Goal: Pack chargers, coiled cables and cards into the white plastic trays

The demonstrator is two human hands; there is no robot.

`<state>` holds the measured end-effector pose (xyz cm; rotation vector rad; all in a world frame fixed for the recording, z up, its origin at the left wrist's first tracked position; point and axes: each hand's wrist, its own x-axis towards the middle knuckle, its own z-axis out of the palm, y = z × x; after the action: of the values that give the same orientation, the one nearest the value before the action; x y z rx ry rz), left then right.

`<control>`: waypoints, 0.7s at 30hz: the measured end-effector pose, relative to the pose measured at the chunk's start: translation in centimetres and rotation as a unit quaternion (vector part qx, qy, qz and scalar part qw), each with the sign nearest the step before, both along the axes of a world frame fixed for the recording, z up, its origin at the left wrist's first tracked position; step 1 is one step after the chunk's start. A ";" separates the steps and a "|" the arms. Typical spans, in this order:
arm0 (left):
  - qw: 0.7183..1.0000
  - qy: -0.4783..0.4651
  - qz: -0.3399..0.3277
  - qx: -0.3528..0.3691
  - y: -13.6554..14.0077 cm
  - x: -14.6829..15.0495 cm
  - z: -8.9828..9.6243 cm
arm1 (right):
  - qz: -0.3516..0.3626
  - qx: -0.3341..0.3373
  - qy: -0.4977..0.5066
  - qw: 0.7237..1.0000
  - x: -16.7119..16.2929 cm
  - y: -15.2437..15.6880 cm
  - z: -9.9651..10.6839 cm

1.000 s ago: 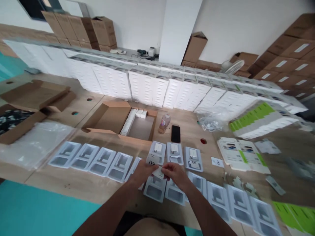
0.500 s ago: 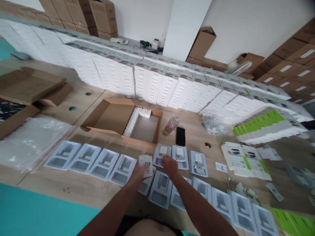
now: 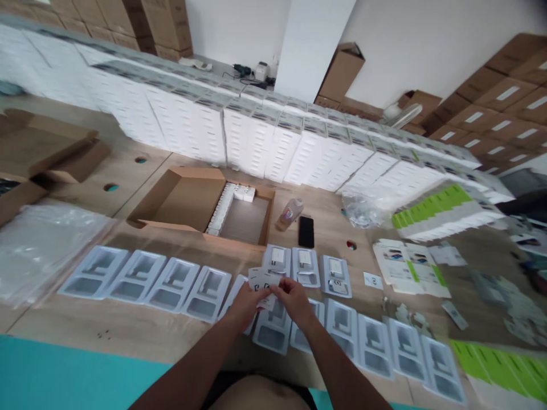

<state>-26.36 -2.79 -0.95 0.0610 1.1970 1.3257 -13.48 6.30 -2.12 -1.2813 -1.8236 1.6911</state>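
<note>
My left hand [image 3: 244, 303] is closed around a small fan of white printed cards [image 3: 258, 277]. My right hand [image 3: 296, 300] meets it from the right, thumb and fingertips pinched on the edge of one of these cards. Both hands hover above the pale plastic trays [image 3: 270, 340]. Just beyond them, three trays contain white box-shaped pieces [image 3: 278, 255]. The rightmost of these also has a printed card [image 3: 337, 286] in its lower part. Another card [image 3: 373, 280] lies on the table to the right.
An open carton [image 3: 270, 219] with small white blocks lies behind the trays, beside a bottle [image 3: 289, 214] and a black phone [image 3: 306, 232]. White box stacks [image 3: 248, 139] line the back. Plastic bags [image 3: 47, 245] lie left; printed box sleeves [image 3: 410, 267] lie right.
My right hand has come back from the tray behind to the cards in my left hand and now pinches one. The cards have fanned out, and the view has shifted slightly right.
</note>
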 end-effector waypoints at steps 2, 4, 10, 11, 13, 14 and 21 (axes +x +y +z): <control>1.000 -0.001 -0.020 0.006 0.0 0.7 0.1 | -0.036 -0.033 0.055 0.997 1.0 -0.7 0.3; 0.999 0.002 -0.045 0.012 0.0 1.5 0.0 | -0.062 -0.050 0.088 0.993 2.4 -1.2 0.7; 0.997 -0.003 -0.074 0.015 0.5 5.1 -0.2 | -0.057 0.007 0.100 0.993 8.3 -2.8 1.9; 0.997 -0.014 -0.074 0.011 0.6 5.9 0.0 | -0.056 0.042 0.094 0.993 9.4 -3.0 2.0; 0.996 -0.022 -0.082 0.012 0.9 7.8 0.5 | -0.042 0.119 0.085 0.988 11.6 -3.2 2.1; 0.996 -0.012 -0.089 0.018 1.0 8.8 0.7 | -0.033 0.148 0.082 0.985 12.7 -3.2 2.1; 0.976 0.177 -0.126 0.024 1.6 15.5 1.7 | -0.074 -0.096 0.103 0.987 20.1 -1.6 2.4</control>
<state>-10.83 -1.16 0.73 0.4878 1.4034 1.1461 6.60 4.74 0.29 -1.2301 -1.4419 1.8745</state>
